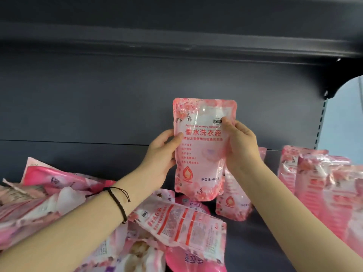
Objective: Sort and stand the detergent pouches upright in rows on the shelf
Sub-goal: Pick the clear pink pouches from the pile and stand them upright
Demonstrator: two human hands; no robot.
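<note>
I hold a pink detergent pouch (200, 154) upright in the air above the shelf, its printed front facing me. My left hand (162, 156) grips its left edge and my right hand (240, 146) grips its right edge, thumb on the front. Behind my right wrist another pouch (231, 199) stands on the shelf. A row of upright pouches (318, 183) stands at the right. A loose heap of pouches (176, 222) lies flat and overlapping at the lower left and middle.
The dark grey shelf floor (261, 242) shows between the standing pouch and the right row. A dark back panel (117, 107) rises behind, with an upper shelf (176, 40) overhead. The perforated upright post (322, 122) bounds the right side.
</note>
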